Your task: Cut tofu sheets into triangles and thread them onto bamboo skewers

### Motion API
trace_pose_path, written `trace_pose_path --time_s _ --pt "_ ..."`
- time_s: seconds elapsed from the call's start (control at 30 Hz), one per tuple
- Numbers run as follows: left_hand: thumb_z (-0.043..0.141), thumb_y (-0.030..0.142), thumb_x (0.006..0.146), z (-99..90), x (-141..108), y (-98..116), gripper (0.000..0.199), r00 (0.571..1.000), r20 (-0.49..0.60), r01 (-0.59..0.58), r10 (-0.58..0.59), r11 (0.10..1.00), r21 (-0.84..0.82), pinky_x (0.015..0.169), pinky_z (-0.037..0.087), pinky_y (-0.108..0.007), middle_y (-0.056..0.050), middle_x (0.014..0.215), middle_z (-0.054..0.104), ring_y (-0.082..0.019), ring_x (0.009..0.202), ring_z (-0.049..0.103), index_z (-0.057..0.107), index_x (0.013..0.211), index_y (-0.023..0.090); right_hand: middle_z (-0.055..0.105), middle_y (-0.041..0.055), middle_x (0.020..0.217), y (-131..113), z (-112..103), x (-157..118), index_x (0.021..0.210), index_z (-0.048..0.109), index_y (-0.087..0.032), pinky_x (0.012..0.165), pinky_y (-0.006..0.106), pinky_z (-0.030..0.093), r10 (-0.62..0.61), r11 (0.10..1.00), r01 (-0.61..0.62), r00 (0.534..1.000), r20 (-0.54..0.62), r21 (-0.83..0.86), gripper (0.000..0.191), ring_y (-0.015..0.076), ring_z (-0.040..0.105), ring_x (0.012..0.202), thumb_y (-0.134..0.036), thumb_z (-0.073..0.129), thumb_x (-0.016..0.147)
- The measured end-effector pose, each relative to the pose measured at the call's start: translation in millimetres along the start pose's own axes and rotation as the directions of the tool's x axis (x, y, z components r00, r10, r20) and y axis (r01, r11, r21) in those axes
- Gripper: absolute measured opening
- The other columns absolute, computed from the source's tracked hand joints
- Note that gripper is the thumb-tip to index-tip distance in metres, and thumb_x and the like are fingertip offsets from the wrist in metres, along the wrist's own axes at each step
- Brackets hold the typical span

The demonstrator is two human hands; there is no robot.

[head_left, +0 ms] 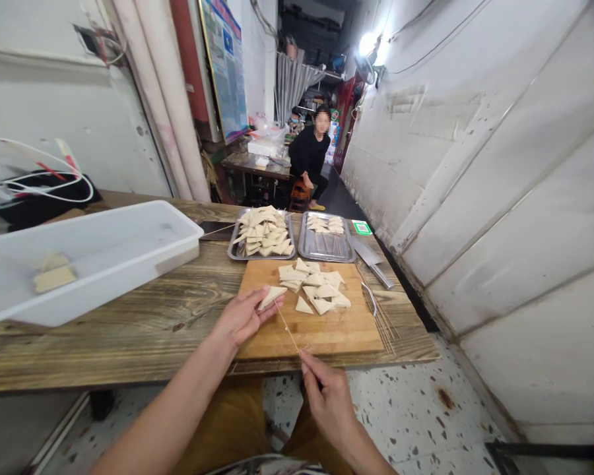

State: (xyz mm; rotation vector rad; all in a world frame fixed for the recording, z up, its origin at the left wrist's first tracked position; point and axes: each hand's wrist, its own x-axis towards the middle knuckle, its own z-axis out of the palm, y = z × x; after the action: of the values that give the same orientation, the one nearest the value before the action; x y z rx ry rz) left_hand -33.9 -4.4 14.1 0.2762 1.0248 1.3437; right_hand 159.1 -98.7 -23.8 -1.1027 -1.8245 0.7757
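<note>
My left hand (245,315) pinches a pale triangular tofu piece (272,297) over the left part of a wooden cutting board (346,336). A thin wooden skewer (288,328) runs from that piece down to my right hand (329,392), whose fingers are closed on its lower end. Whether the tip has gone into the tofu I cannot tell. Several more tofu triangles (319,285) lie in a loose pile on the board, with a small one (303,305) a little apart at the front.
Behind the board stand a metal tray heaped with tofu (262,232) and a metal tray with several skewered pieces (327,245). To the right lie a cleaver (373,260) and loose skewers (386,323). A white plastic bin (129,270) holds tofu blocks. A person (309,155) sits farther back.
</note>
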Motion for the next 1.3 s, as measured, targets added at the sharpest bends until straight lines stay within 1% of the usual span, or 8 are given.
trace_pose_path --time_s 0.13,0.27,0.47,0.57,0.8,1.07,1.17,1.3 --pt "0.053 0.007 0.08 1.7 -2.7 -0.9 0.007 1.0 -0.005 0.007 -0.007 1.0 0.008 0.07 0.057 -0.031 -0.014 0.08 0.07 -0.02 0.074 0.068 0.06 0.078 0.006 0.07 0.007 0.101 0.3 0.4 -0.1 0.114 0.063 -0.02 0.077 0.026 0.053 -0.009 1.0 0.009 1.0 -0.013 0.003 0.032 0.019 0.068 0.087 -0.016 0.047 0.087" --pt "0.053 0.008 0.081 3.5 -4.0 -2.2 0.008 1.0 0.007 0.025 -0.025 0.999 0.033 0.072 0.057 -0.031 -0.015 0.083 0.069 -0.02 0.076 0.068 0.061 0.079 0.005 0.07 0.0071 0.1 -1.4 0.3 1.3 0.113 0.064 -0.02 0.078 0.027 0.053 -0.011 1.0 0.011 1.0 -0.025 -0.001 0.032 0.0195 0.068 0.087 -0.016 0.047 0.087" --pt "0.054 0.008 0.079 3.4 -1.7 -5.1 0.007 0.999 0.019 0.041 -0.041 0.998 0.045 0.072 0.057 -0.033 -0.015 0.082 0.07 -0.02 0.076 0.068 0.061 0.079 0.006 0.071 0.0099 0.098 -4.9 0.5 3.9 0.111 0.065 -0.015 0.074 0.024 0.053 -0.012 1.0 0.011 1.0 -0.027 -0.023 0.031 0.0194 0.069 0.083 -0.016 0.047 0.087" --pt "0.056 0.008 0.079 3.3 -1.1 -6.6 0.006 0.999 0.023 0.048 -0.049 0.997 0.055 0.073 0.057 -0.033 -0.015 0.082 0.07 -0.021 0.076 0.068 0.061 0.079 0.006 0.071 0.0099 0.097 -7.0 1.0 4.7 0.11 0.065 -0.015 0.072 0.023 0.053 -0.013 0.999 0.012 0.999 -0.031 -0.035 0.031 0.019 0.069 0.082 -0.016 0.046 0.087" --pt "0.056 0.008 0.078 5.4 -5.4 -8.8 0.005 0.997 0.002 0.073 -0.074 0.996 0.051 0.072 0.057 -0.033 -0.015 0.083 0.069 -0.022 0.077 0.068 0.061 0.079 0.006 0.072 0.0124 0.092 -14.9 1.6 8.0 0.109 0.066 -0.01 0.07 0.023 0.052 -0.015 0.998 0.013 0.999 -0.031 -0.058 0.031 0.019 0.07 0.078 -0.017 0.044 0.087" --pt "0.055 0.007 0.078 6.9 -6.8 -12.0 0.007 0.999 0.008 0.045 -0.046 0.998 0.051 0.072 0.057 -0.033 -0.015 0.084 0.07 -0.021 0.076 0.068 0.061 0.082 0.005 0.072 0.0112 0.086 -17.8 7.4 10.2 0.108 0.066 -0.01 0.069 0.024 0.052 0.041 0.996 -0.045 0.998 -0.051 -0.082 0.032 0.0196 0.069 0.076 -0.019 0.042 0.088" --pt "0.055 0.007 0.079 5.7 -7.8 -14.7 0.009 0.998 0.006 0.057 -0.058 0.997 0.058 0.071 0.057 -0.032 -0.016 0.086 0.069 -0.021 0.077 0.068 0.061 0.085 0.005 0.072 0.0108 0.083 -15.9 10.3 9.1 0.108 0.066 -0.011 0.07 0.025 0.053 0.045 0.994 -0.05 0.997 -0.057 -0.093 0.033 0.0196 0.069 0.074 -0.02 0.041 0.088" --pt "0.057 0.008 0.078 5.3 -9.9 -21.3 0.008 0.995 0.051 0.088 -0.092 0.994 0.072 0.072 0.057 -0.033 -0.015 0.088 0.069 -0.021 0.077 0.068 0.061 0.085 0.006 0.072 0.0097 0.081 -11.6 14.8 9.7 0.109 0.065 -0.013 0.072 0.026 0.053 0.045 0.995 -0.052 0.996 -0.08 -0.085 0.033 0.0194 0.069 0.073 -0.02 0.041 0.088"
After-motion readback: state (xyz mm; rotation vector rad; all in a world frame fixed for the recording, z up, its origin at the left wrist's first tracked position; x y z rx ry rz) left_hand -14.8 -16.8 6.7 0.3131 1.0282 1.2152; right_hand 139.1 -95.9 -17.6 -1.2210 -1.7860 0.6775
